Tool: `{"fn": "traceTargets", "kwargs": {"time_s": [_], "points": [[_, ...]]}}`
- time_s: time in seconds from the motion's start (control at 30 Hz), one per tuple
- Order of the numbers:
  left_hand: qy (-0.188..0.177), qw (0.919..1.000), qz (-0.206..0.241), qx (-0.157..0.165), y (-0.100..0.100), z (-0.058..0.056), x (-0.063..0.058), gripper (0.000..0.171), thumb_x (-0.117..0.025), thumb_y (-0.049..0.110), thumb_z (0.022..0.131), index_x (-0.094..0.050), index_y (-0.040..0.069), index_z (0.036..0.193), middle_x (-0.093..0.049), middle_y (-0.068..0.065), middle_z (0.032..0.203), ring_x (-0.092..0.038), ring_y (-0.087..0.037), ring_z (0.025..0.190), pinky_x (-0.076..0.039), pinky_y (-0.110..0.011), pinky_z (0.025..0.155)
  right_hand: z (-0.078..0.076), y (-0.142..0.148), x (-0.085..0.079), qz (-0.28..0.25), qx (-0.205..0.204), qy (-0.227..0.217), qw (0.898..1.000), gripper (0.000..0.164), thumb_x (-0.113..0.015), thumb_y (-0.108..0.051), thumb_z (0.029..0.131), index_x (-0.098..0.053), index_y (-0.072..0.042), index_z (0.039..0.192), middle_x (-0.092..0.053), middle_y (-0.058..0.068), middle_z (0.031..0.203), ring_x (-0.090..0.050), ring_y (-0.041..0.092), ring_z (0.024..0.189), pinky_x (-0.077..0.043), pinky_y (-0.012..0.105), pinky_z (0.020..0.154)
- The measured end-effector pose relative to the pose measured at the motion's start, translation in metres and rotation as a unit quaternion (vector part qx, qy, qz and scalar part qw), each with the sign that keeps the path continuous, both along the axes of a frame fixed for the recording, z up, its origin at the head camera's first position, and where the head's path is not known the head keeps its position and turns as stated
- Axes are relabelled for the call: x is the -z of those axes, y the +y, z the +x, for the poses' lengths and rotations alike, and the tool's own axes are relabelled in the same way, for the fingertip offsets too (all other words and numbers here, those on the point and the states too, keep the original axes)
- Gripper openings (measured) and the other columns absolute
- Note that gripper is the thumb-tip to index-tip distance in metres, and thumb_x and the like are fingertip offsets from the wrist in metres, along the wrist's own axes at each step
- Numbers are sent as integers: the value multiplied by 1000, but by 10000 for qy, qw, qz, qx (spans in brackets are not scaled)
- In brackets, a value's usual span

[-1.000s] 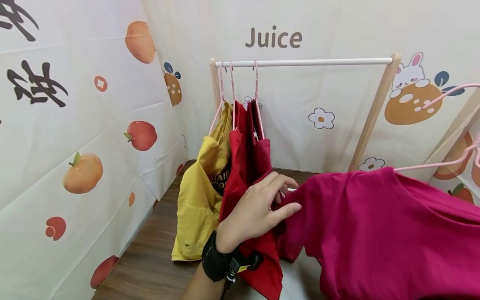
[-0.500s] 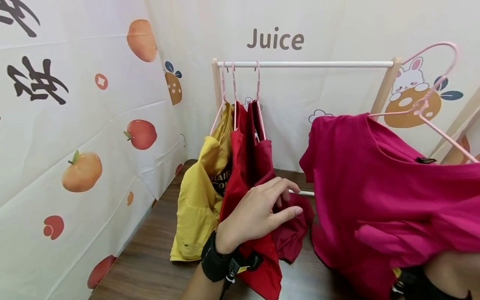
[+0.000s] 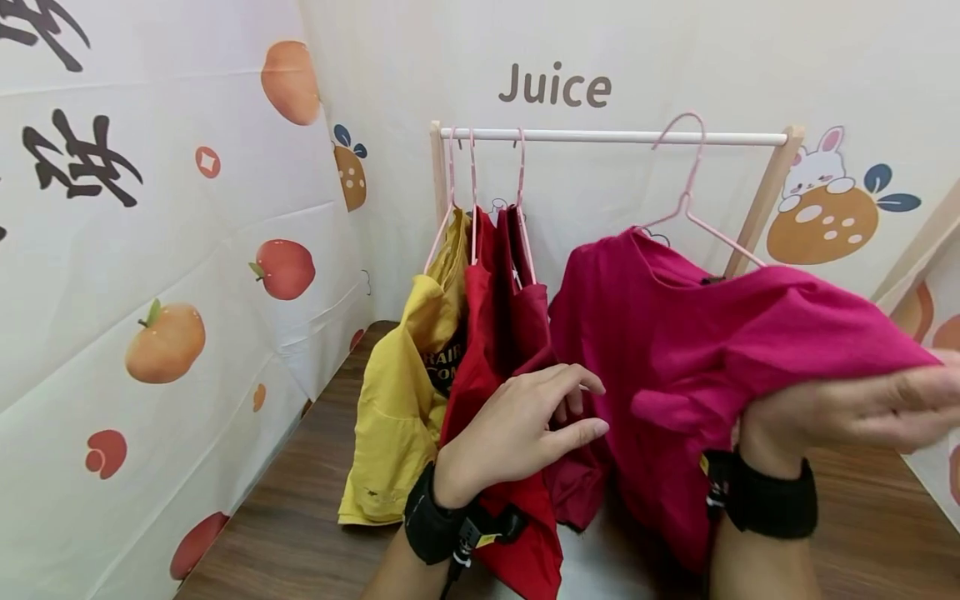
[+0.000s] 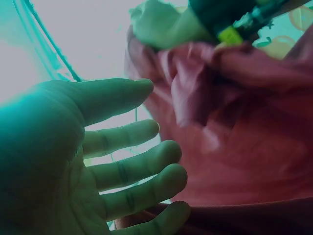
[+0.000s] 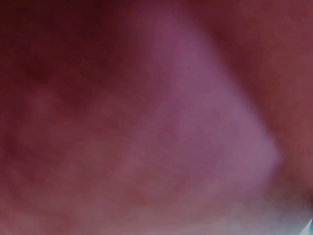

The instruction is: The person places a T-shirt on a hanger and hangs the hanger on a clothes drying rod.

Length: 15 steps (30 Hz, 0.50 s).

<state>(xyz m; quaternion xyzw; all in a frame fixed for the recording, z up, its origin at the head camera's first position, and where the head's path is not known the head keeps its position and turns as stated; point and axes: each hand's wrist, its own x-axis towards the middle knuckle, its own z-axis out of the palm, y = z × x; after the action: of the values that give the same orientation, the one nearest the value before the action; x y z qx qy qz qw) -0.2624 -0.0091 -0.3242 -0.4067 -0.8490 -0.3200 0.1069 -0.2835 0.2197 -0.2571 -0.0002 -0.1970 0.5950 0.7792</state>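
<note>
A magenta T-shirt (image 3: 667, 333) hangs on a pink hanger (image 3: 686, 196) at the right of the rack. The hanger's hook overlaps the white rail (image 3: 585, 136); whether it bears on it I cannot tell. My right hand (image 3: 855, 408) lies under the shirt's right sleeve, fingers straight, slightly blurred. In the right wrist view, blurred cloth (image 5: 195, 122) fills the picture. My left hand (image 3: 517, 429) is in front of a bright red garment (image 3: 480, 350) and a dark red one (image 3: 528, 321). Its relaxed fingers (image 4: 142, 166) hold nothing in the left wrist view.
A yellow garment (image 3: 397, 417) hangs at the rack's left end, beside the red ones. The rack's wooden post (image 3: 765, 192) stands at right. Below lies a brown wood-grain tabletop (image 3: 292, 517). A printed cloth (image 3: 187, 267) lines the left side and back.
The magenta T-shirt and its hanger have moved left, and the hook now overlaps the rail. My right hand has come into view beneath the sleeve. My left hand has barely moved.
</note>
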Motion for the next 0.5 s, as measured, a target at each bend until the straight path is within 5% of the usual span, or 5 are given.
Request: {"fn": "traceTargets", "kwargs": {"time_s": [0.27, 0.5], "points": [[4, 10000, -61, 20, -2, 0, -1, 28, -55, 43, 96, -54, 27, 118, -51, 15, 82, -48, 5, 69, -41, -12, 62, -43, -9, -14, 1133, 567, -861, 9882, 34, -25, 7, 97, -41, -14, 75, -30, -7, 63, -30, 7, 56, -29, 19, 62], [29, 10000, -65, -2, -4, 0, -2, 26, -55, 42, 96, -54, 27, 117, -49, 17, 81, -48, 5, 70, -41, -11, 62, -70, -11, 9, 1624, 750, -1772, 9678, 30, -37, -1, 95, -42, -24, 77, -35, -19, 65, -39, 4, 54, -27, 16, 58]]}}
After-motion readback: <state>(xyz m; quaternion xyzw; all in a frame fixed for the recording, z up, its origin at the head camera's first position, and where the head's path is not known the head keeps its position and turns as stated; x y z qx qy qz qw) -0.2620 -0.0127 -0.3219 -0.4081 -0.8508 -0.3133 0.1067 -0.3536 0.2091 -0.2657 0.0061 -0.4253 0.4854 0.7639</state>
